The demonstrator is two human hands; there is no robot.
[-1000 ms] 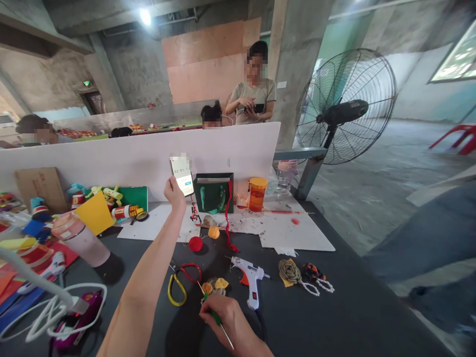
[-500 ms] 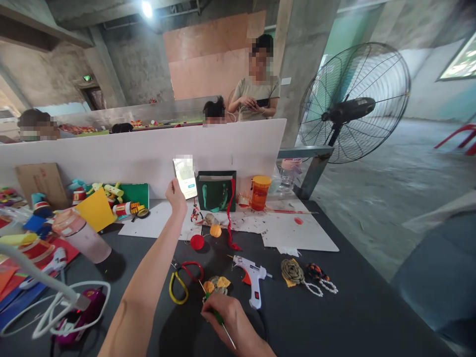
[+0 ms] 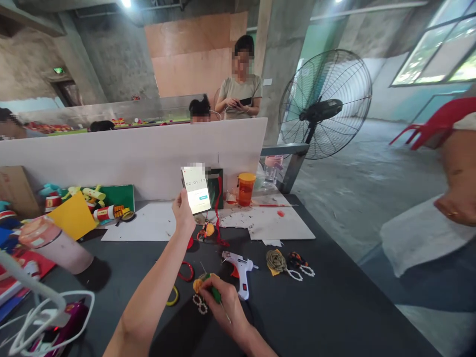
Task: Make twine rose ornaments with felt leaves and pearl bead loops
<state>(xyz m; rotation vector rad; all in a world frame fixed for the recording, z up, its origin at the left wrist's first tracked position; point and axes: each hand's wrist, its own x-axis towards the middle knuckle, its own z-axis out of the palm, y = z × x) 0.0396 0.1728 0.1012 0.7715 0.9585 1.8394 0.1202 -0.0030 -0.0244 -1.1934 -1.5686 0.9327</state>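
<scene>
A lit phone (image 3: 197, 191) is upright in my left hand (image 3: 183, 215), its screen showing large digits. Low over the dark table, my right hand (image 3: 228, 302) is closed round a thin metal tool with a green handle (image 3: 215, 293); its exact kind is unclear. Just under those fingers lies a yellow and olive fabric flower (image 3: 198, 285) with a white bead loop (image 3: 201, 303). Scissors with a red and a yellow handle (image 3: 187, 271) are partly covered by my left arm. A white glue gun (image 3: 241, 272) rests right of the flower.
Two finished-looking flower pieces, one olive (image 3: 275, 262), lie on the right. Behind stand an orange tub (image 3: 246, 189) and a white partition (image 3: 148, 153). A pink tumbler (image 3: 55, 244) and white cable (image 3: 70, 297) crowd the left. A person's arm (image 3: 461, 173) is at far right.
The view has turned right. My left hand has lowered the phone slightly, and large digits now show on it. My right hand remains by the flower. More of a person at right has appeared.
</scene>
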